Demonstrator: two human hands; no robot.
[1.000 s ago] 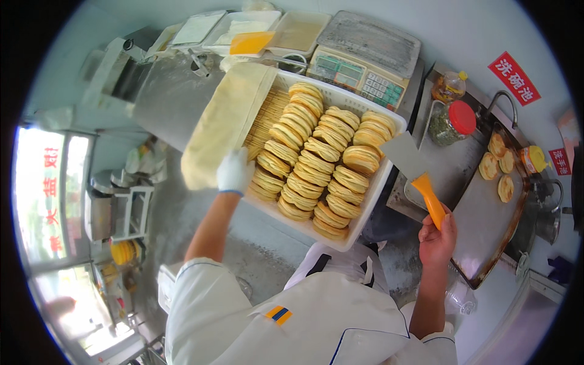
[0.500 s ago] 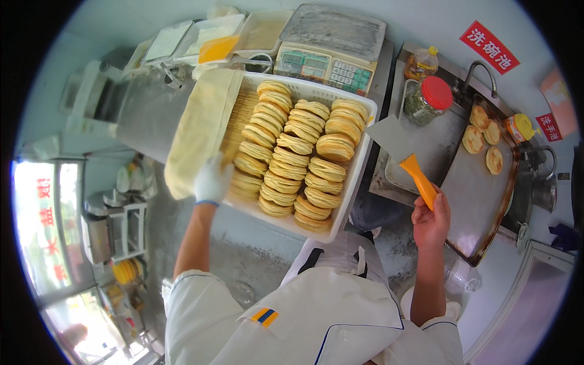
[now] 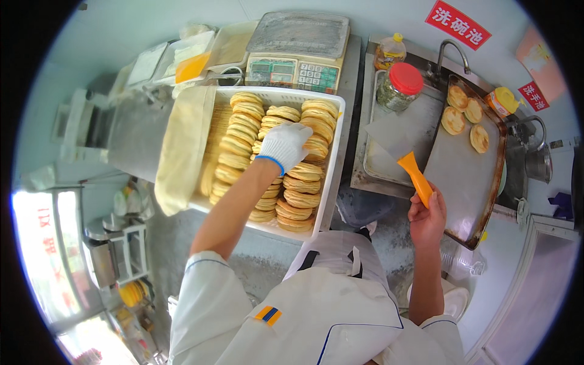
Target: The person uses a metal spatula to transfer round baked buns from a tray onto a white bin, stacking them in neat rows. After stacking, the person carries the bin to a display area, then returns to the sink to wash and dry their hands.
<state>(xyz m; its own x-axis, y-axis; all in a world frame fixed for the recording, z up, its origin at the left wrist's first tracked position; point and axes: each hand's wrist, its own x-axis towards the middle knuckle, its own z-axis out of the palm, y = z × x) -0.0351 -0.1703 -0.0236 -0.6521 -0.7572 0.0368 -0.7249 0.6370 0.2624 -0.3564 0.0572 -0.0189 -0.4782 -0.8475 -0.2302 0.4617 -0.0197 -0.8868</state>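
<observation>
In a white plastic crate (image 3: 333,182), round layered flatbreads (image 3: 236,143) stand on edge in three rows on slatted matting. My left hand (image 3: 285,145), in a white knit glove with a blue cuff, is over the middle row, its fingers touching the right row. Its fingertips are bent down out of sight, so I cannot tell whether they grip a flatbread. A pale cloth (image 3: 182,149) lies folded back over the crate's left side. My bare right hand (image 3: 427,213) is closed round the orange handle of a scraper (image 3: 415,179), its flat metal blade pointing up and left.
Behind the crate stands a scale (image 3: 298,45), beside white tubs (image 3: 228,45). To the right, a red-lidded jar (image 3: 401,86) stands on a metal tray (image 3: 389,167). A large baking tray (image 3: 465,182) holds several flatbreads (image 3: 453,120) near a tap (image 3: 453,48).
My left hand has moved right, from the cloth's edge to the flatbreads in the middle and right rows. My right hand keeps hold of the scraper. The whole view has shifted slightly.
</observation>
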